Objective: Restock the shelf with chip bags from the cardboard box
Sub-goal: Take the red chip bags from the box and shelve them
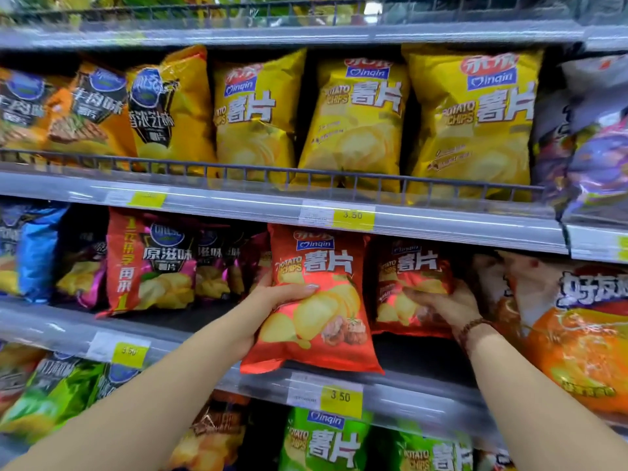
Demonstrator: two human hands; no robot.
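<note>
My left hand (272,300) grips the left edge of a red chip bag (316,300) and holds it upright at the front of the middle shelf (418,394); its bottom overhangs the shelf lip. Deeper in the same shelf stands a second red chip bag (413,283), with my right hand (445,305) on its lower right side, fingers wrapped on the bag. A bead bracelet sits on that wrist. The cardboard box is out of view.
Yellow chip bags (353,120) fill the shelf above behind a wire rail. Red and purple bags (149,263) stand left on the middle shelf, a large orange-and-white bag (574,331) to the right. Green bags (326,440) sit below. Yellow price tags line the shelf edges.
</note>
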